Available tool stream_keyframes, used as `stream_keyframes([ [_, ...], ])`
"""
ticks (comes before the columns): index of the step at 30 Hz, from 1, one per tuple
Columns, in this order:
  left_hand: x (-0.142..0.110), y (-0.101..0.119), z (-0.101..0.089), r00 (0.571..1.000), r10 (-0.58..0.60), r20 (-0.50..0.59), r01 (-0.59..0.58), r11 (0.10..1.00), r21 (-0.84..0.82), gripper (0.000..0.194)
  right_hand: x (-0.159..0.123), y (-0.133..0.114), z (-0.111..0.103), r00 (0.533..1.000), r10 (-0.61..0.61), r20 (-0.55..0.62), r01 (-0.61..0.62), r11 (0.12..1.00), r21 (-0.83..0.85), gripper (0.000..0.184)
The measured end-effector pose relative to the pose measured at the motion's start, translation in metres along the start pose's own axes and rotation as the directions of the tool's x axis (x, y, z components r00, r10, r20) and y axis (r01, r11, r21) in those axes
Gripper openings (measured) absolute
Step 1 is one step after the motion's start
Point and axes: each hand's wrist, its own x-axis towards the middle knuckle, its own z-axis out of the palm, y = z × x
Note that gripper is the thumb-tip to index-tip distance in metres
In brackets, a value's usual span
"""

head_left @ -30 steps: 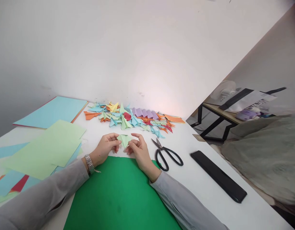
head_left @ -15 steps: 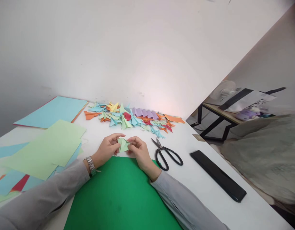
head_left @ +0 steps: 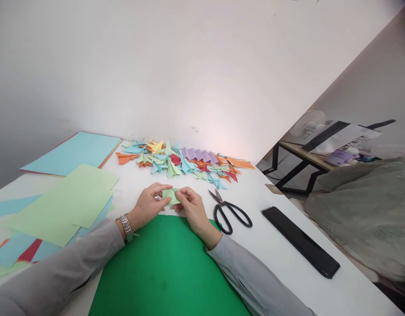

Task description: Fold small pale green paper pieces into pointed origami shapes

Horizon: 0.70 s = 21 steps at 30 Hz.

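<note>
A small folded piece of light green paper (head_left: 170, 194) is held up between my two hands, above the far edge of a green sheet (head_left: 166, 267). My left hand (head_left: 149, 204) pinches its left side between thumb and fingers. On its right side, my right hand (head_left: 191, 208) grips it, the thumb pressed on the front. My fingertips cover parts of the paper. Black-handled scissors (head_left: 227, 212) lie with blades slightly apart to the right of my right hand. Beyond both hands is a pile of small folded paper pieces (head_left: 172, 169) in many colours.
Loose light green sheets (head_left: 67, 202) and blue and red scraps lie at the left. A stack of coloured paper (head_left: 70, 153) sits behind them. At the right is a long black object (head_left: 299, 241). A low table (head_left: 301, 153) with a bag stands beyond the white table's edge.
The light green paper has been tilted or folded, so it shows as a flatter, shorter shape. My thumbs have shifted further onto it. Both hands stay in nearly the same place.
</note>
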Motion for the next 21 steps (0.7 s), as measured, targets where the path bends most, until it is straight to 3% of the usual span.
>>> stream_keyframes([
  [6, 0.0, 0.005, 0.0, 0.991, -0.128, -0.039, 0.119, 0.976, -0.18, 0.041, 0.001, 0.0, 0.0, 1.0, 0.0, -0.015, 0.0, 1.0, 0.018, 0.03],
  [11, 0.0, 0.008, -0.001, 0.997, -0.079, -0.024, 0.074, 0.985, -0.155, 0.022, 0.002, 0.002, -0.001, 0.999, -0.006, -0.032, 0.008, 0.998, 0.054, 0.028],
  [16, -0.001, 0.012, -0.001, 0.993, -0.08, 0.092, 0.096, 0.978, -0.186, 0.035, 0.005, 0.004, -0.004, 0.999, -0.003, -0.041, 0.009, 0.988, 0.153, 0.024],
  [21, -0.002, 0.013, -0.001, 0.993, -0.051, 0.106, 0.071, 0.979, -0.193, 0.037, 0.006, 0.004, -0.005, 0.999, 0.002, -0.05, 0.008, 0.981, 0.196, 0.023],
])
